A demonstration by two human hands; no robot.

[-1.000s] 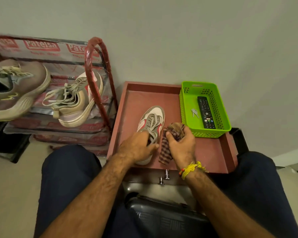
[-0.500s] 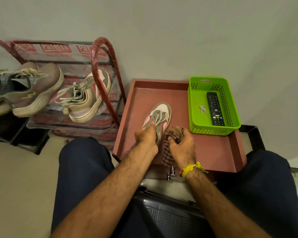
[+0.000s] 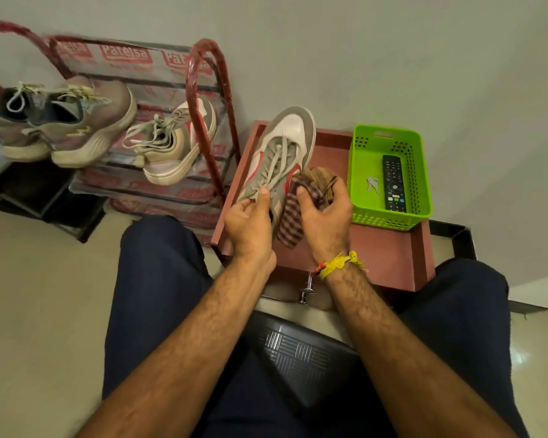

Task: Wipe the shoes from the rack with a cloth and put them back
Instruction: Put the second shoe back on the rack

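I've lifted the shoe [image 3: 282, 153] off the red tray [image 3: 389, 257]; my left hand [image 3: 250, 222] grips its heel, my right hand [image 3: 325, 213] clutches the checked cloth [image 3: 301, 200] against its side.

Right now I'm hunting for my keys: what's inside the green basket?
The green basket holds a black remote control and, beside it, a small silvery key-like item. The near wall hides a strip of the floor.
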